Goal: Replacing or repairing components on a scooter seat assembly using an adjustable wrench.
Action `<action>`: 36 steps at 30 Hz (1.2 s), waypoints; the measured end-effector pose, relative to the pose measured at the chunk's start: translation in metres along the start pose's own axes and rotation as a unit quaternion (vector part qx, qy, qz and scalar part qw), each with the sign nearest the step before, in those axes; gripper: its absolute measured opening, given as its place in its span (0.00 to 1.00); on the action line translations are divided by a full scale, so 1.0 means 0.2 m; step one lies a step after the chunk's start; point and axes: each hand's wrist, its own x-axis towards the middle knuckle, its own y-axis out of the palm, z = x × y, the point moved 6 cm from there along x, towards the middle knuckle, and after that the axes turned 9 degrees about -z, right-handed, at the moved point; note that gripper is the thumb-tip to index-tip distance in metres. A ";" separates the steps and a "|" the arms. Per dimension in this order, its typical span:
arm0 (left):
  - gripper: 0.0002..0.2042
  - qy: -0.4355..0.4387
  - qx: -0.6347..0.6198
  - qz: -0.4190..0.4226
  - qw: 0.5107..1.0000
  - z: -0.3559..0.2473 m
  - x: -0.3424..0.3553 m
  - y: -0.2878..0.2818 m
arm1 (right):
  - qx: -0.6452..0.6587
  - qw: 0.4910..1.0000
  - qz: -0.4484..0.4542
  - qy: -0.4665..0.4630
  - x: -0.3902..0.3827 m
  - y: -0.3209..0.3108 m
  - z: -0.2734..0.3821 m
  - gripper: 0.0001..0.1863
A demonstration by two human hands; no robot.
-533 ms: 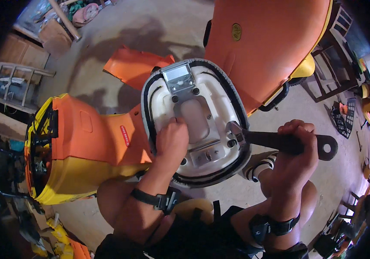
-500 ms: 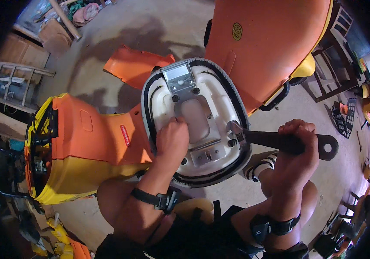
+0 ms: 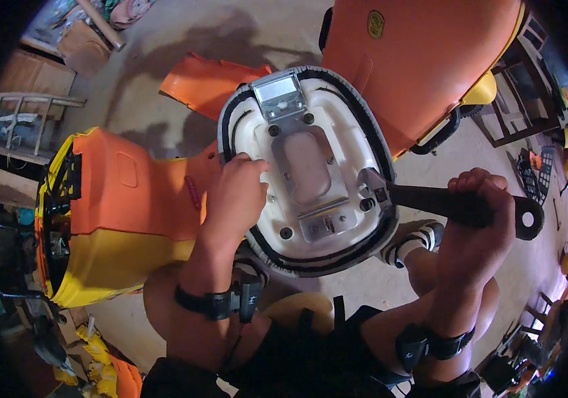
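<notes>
An upturned seat point(image 3: 324, 239), white inside with a dark padded rim, metal plates and black rubber studs, lies between my hands. My left hand point(image 3: 234, 199) is curled on its left edge, fingers bent over the rim. My right hand point(image 3: 476, 245) grips the black handle of an adjustable wrench point(image 3: 423, 199), whose metal head rests just inside the seat's right side beside a black stud. An orange and yellow scooter body point(image 3: 118, 199) stands to the left of the seat.
A large orange shell point(image 3: 417, 66) is at upper right, a loose orange panel point(image 3: 198, 83) behind the seat. Wooden frames point(image 3: 519, 93), a ladder-like piece point(image 3: 32, 123) and clutter line both sides. My knees and sandalled foot point(image 3: 413, 242) are below.
My left hand has moved up and left, from inside the seat to its left edge. Seat, wrench and right hand appear higher and farther right; the whole view has shifted slightly.
</notes>
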 end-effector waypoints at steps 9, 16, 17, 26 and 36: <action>0.08 0.044 0.135 0.063 0.988 -0.11 -0.04 0.25 | -0.033 0.999 -0.009 -0.020 0.01 -0.04 0.00 0.05; 0.10 0.043 0.157 0.059 0.985 -0.13 -0.06 0.22 | -0.014 1.000 -0.003 -0.014 0.01 -0.02 0.00 0.05; 0.10 0.045 0.148 0.060 0.986 -0.13 -0.06 0.22 | -0.018 1.000 -0.003 -0.015 0.01 -0.02 -0.01 0.05; 0.08 -0.248 -0.699 0.168 0.649 -0.18 -0.08 -0.01 | -0.013 1.000 -0.016 -0.013 0.00 0.00 -0.01 0.05; 0.12 -0.290 -0.622 0.054 0.725 -0.01 0.09 0.15 | -0.042 0.998 -0.009 -0.047 0.02 -0.02 0.06 0.05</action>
